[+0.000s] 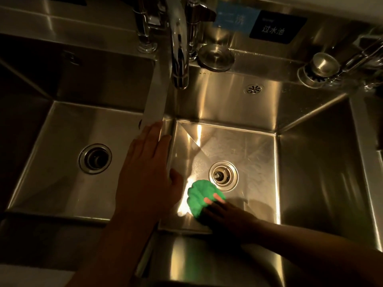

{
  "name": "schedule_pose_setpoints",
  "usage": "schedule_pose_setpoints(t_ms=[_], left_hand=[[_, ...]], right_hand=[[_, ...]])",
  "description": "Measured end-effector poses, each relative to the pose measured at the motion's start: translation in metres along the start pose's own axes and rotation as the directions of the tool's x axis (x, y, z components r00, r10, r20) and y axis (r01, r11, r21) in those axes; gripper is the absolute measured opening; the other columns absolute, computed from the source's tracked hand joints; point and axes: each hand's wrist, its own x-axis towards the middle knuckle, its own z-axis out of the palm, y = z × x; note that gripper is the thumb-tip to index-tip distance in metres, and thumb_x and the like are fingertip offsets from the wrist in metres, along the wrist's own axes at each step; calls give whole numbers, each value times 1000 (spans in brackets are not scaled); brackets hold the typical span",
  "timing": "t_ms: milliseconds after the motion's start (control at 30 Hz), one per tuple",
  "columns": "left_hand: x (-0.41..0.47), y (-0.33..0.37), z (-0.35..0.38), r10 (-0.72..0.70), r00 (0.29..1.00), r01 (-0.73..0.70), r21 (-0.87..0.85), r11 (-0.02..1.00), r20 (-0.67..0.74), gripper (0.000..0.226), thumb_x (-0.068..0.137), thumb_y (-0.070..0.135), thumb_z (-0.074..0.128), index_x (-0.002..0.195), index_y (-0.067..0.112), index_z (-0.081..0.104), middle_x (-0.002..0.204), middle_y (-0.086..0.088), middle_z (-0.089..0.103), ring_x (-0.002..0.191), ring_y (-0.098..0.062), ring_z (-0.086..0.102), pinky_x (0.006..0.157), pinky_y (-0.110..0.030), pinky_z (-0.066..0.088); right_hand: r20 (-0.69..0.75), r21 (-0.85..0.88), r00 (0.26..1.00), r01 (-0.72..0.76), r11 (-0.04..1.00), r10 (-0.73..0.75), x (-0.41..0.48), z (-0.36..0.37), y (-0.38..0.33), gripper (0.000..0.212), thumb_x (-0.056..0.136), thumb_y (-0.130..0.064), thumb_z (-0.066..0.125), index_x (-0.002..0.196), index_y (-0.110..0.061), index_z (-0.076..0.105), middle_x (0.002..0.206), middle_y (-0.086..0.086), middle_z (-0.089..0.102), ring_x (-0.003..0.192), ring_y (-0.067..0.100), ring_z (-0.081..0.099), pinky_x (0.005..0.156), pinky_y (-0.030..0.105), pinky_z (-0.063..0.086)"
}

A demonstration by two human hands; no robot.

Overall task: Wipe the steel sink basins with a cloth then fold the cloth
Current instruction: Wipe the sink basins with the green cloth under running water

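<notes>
A bunched green cloth (200, 196) lies on the floor of the right steel basin (248, 146), just in front and to the left of its round drain (223, 176). My right hand (224, 212) reaches in from the lower right and presses on the cloth's near edge, with two fingertips showing on the green fabric. My left hand (148, 170) lies flat, fingers straight, on the steel divider (157, 96) between the two basins. The left basin (62, 158) holds only its drain (95, 158).
A chrome faucet spout (179, 48) hangs over the divider at the back. A round steel strainer lid (215, 56) and a second plug (319, 69) sit on the rear ledge. An overflow grille (254, 89) is in the right basin's back wall. Two label plates are fixed above.
</notes>
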Motion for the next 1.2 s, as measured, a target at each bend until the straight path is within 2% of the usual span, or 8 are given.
schedule_pose_setpoints(t_ms=[133, 267, 367, 567, 667, 800, 967, 1200], left_hand=[[-1, 2, -2, -16, 1000, 17, -5, 1000, 19, 82, 69, 17, 68, 147, 6, 45, 161, -15, 37, 151, -33, 31, 123, -47, 31], [-1, 2, -3, -48, 998, 49, -13, 999, 49, 84, 71, 21, 64, 151, 6, 44, 164, -12, 34, 153, -31, 28, 124, -47, 29], [-2, 2, -3, -47, 998, 48, -22, 999, 41, 82, 72, 21, 62, 151, 6, 44, 164, -12, 34, 153, -30, 28, 123, -48, 30], [-4, 1, 0, -37, 999, 36, -49, 998, -10, 75, 76, 18, 70, 148, 7, 49, 162, -12, 39, 151, -30, 32, 120, -51, 34], [-3, 2, 0, -50, 999, 50, -66, 997, -2, 68, 75, 17, 69, 140, 7, 56, 161, -12, 41, 150, -32, 34, 116, -55, 37], [-2, 0, 1, -36, 999, 36, -52, 998, 15, 68, 73, 18, 71, 139, 10, 53, 162, -11, 38, 150, -30, 31, 117, -55, 38], [-2, -1, 3, -35, 999, 35, -37, 999, 19, 66, 74, 19, 69, 138, 12, 52, 163, -9, 36, 152, -28, 29, 119, -53, 37], [-2, -2, 4, -40, 999, 42, -45, 998, 34, 65, 77, 18, 70, 139, 10, 53, 164, -9, 35, 155, -28, 26, 121, -53, 34]], right_hand=[[162, -329, 986, 13, 944, 43, -23, -26, 12, 59, 104, -34, 30, 160, -17, 19, 166, 13, 16, 152, 38, 16, 118, 54, 30], [150, 236, 909, -415, 879, 389, -9, -41, -9, 62, 99, -15, 54, 156, -24, 31, 166, -4, 19, 155, 22, 12, 124, 28, 19], [128, 677, 784, -517, 524, 608, 37, -71, -32, 43, 91, -20, 71, 129, -22, 51, 131, -7, 55, 126, 21, 55, 91, 1, 39], [117, 913, 784, 157, -377, 610, 110, -128, -60, 43, 91, -13, 58, 132, 0, 51, 126, 26, 61, 117, 41, 60, 101, 51, 49], [232, 961, 581, -261, -91, 780, 118, -116, -72, 10, 86, -12, 55, 91, -9, 63, 78, 16, 54, 65, 26, 52, 59, 33, 39], [212, 736, 486, -650, 189, 848, 82, -72, -71, 20, 79, -12, 57, 97, -15, 66, 82, 4, 64, 73, 23, 59, 63, 29, 42], [-310, 202, 780, -504, 840, 543, 106, -79, -46, 71, 81, -46, 58, 146, -26, 37, 142, -2, 40, 131, 23, 42, 106, 40, 41], [-113, -165, 902, -430, 888, 416, 168, -57, -30, 84, 94, -67, 33, 160, -29, -4, 168, 3, -11, 154, 33, -14, 124, 55, 7]])
